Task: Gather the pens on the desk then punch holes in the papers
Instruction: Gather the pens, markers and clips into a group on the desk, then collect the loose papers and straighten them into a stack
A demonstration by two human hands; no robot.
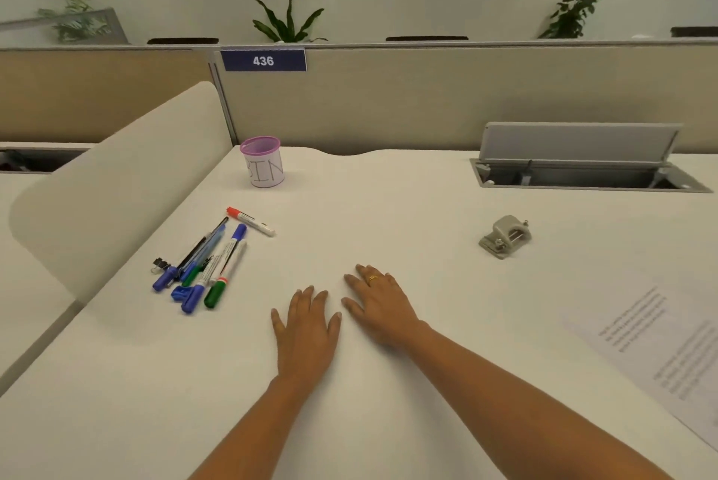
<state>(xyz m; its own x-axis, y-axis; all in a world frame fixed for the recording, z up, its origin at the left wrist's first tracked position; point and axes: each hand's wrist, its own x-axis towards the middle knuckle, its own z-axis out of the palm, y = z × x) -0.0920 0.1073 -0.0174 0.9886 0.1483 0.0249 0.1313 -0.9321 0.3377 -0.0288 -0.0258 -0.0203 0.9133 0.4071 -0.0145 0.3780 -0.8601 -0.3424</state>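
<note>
Several pens and markers (202,266) lie in a loose pile at the left of the white desk (349,207), with a black binder clip (160,264) beside them. A red-capped marker (250,221) lies apart, just behind the pile. A pink mesh cup labelled BIN (263,162) stands upright further back. A grey hole punch (505,236) sits at the right. Printed papers (660,347) lie at the right edge. My left hand (307,328) and my right hand (379,304) rest flat on the desk, side by side, fingers spread, holding nothing.
A curved white side divider (116,176) rises left of the pens. A beige partition (388,99) with a "436" tag runs along the back. An open cable hatch (582,172) with a raised grey lid is set in the desk at back right.
</note>
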